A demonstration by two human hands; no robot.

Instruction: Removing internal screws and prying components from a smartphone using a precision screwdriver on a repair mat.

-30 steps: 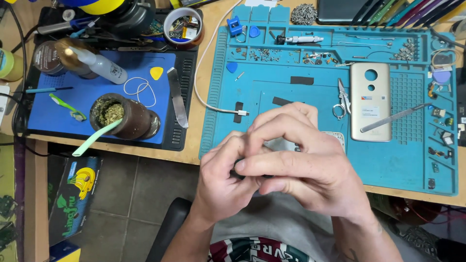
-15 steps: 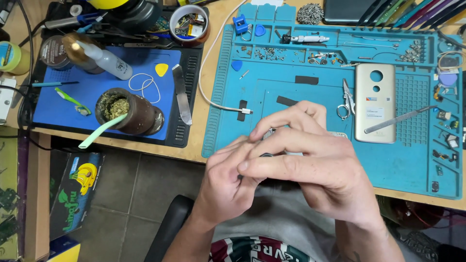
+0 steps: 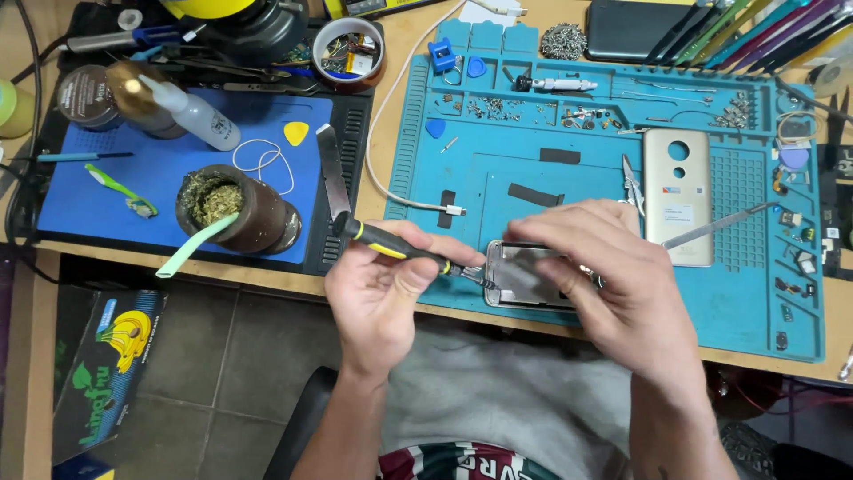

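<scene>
My left hand (image 3: 384, 298) grips a black and yellow screwdriver (image 3: 391, 244), whose tip points at the left edge of an opened phone (image 3: 524, 271). The phone lies on the teal repair mat (image 3: 498, 178) near the table's front edge. My right hand (image 3: 613, 276) rests over the phone's right half, fingers spread on it and holding it down. Most of the phone's right side is hidden under that hand.
A gold phone back cover (image 3: 678, 191) lies to the right, with tweezers (image 3: 633, 182) and a metal pry tool (image 3: 720, 224) beside it. Small screws fill the mat's top trays. On the left are a blue mat (image 3: 107, 196), a cup of herbs with a straw (image 3: 233, 209), a squeeze bottle (image 3: 200, 116) and a white cable (image 3: 391, 191).
My hands were clasped together over the phone; they have now come apart. The left hand has drawn left, showing the screwdriver, and the right stays on the phone.
</scene>
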